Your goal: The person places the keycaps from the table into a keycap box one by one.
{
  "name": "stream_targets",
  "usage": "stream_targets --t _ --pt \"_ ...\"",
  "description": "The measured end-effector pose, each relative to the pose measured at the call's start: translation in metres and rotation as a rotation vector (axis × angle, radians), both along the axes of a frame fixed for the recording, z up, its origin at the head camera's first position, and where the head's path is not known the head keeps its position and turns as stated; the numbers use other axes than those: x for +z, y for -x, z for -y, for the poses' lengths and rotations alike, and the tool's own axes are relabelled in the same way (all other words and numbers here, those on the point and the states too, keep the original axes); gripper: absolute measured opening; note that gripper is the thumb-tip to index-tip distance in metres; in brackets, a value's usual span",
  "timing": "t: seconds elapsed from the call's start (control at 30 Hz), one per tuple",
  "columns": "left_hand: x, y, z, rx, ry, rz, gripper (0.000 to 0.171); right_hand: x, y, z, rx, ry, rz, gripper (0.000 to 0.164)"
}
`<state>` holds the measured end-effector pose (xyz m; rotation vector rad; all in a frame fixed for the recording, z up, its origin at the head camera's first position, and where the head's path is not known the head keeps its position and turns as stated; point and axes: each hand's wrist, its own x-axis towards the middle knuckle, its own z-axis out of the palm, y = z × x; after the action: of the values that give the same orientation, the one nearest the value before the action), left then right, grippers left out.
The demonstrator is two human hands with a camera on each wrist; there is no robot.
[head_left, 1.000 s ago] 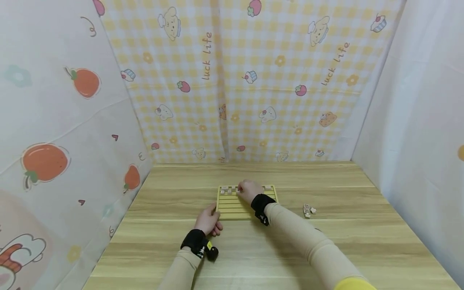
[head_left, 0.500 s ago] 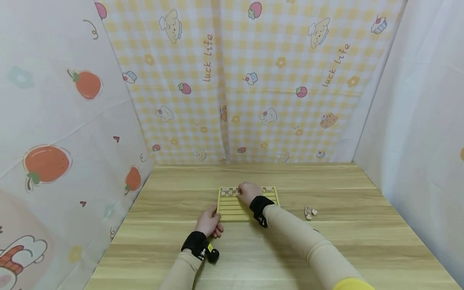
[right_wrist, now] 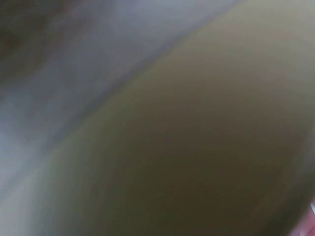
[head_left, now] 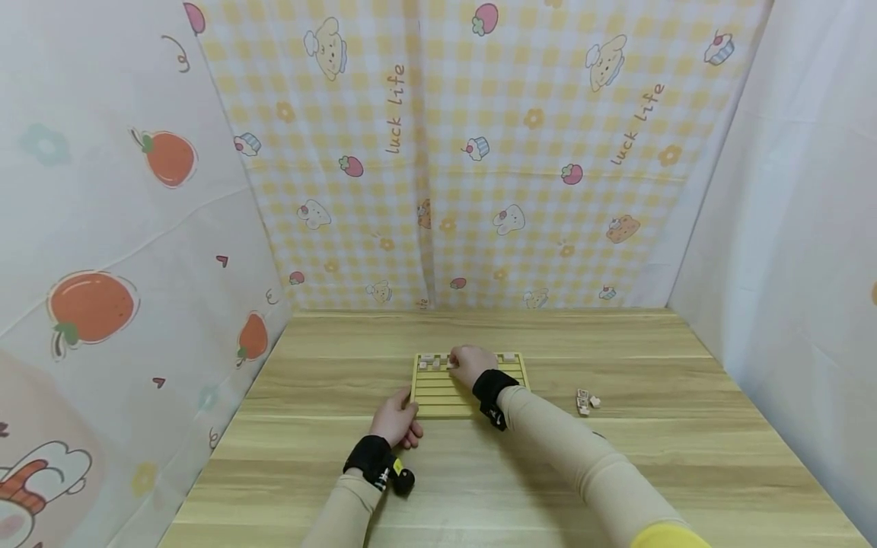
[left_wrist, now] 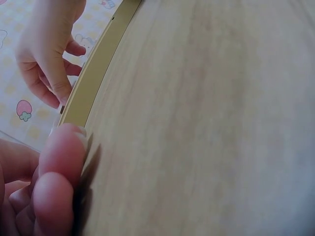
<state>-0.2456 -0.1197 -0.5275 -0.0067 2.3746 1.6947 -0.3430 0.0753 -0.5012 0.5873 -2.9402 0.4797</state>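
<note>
A yellow slotted board (head_left: 441, 394) lies on the wooden table, with small pale tiles (head_left: 435, 364) along its far rows at the left and another tile (head_left: 509, 357) at the far right. My left hand (head_left: 393, 420) grips the board's near left corner, thumb at its side edge; in the left wrist view, curled fingertips (left_wrist: 61, 152) press its yellow rim (left_wrist: 96, 69). Over the far rows, my right hand (head_left: 473, 365) pinches a small pale tile between thumb and forefinger, mostly hidden by the fingers. The right wrist view is a blur.
Several loose tiles (head_left: 583, 402) lie on the table (head_left: 658, 426) to the right of the board. A checked, printed cloth (head_left: 521, 251) hangs behind the table, with pale cloths at both sides. Black camera straps (head_left: 495, 392) circle both wrists.
The view shifts slightly. Both hands stay in nearly the same place, the left at the board's corner and the right over the second row from the far edge.
</note>
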Motion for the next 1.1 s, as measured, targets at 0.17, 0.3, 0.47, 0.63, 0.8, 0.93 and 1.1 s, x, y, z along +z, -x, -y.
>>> stream_targets --t 0.17,0.3,0.47,0.63,0.8,0.93,1.1 --pt "0.003 0.0005 0.0003 0.0 0.004 -0.002 0.054 0.0016 0.0007 0.0008 0.02 0.018 -0.015 0.004" --pt "0.0065 0.001 0.0003 0.0 0.002 0.002 0.055 0.0014 0.0034 0.0014 0.027 0.009 -0.041 0.015" --pt "0.0074 0.001 -0.0002 0.0 0.0 0.009 0.055 0.0015 0.0053 0.0025 0.02 0.021 -0.036 0.007" --pt "0.0058 0.0011 -0.0011 0.01 -0.008 0.001 0.056 0.0019 0.0048 0.0033 0.005 0.013 -0.022 0.005" --pt "0.005 -0.0008 -0.0018 0.017 -0.011 0.013 0.055 -0.0006 0.0039 0.0041 -0.008 -0.002 -0.022 0.01" --pt "0.0046 -0.0022 -0.0025 0.025 -0.004 0.022 0.055 -0.001 0.003 0.005 -0.017 0.008 -0.013 0.011" --pt "0.004 -0.0024 -0.0029 0.029 0.011 0.016 0.055 0.0 0.0017 0.0054 -0.028 0.022 0.01 0.015"
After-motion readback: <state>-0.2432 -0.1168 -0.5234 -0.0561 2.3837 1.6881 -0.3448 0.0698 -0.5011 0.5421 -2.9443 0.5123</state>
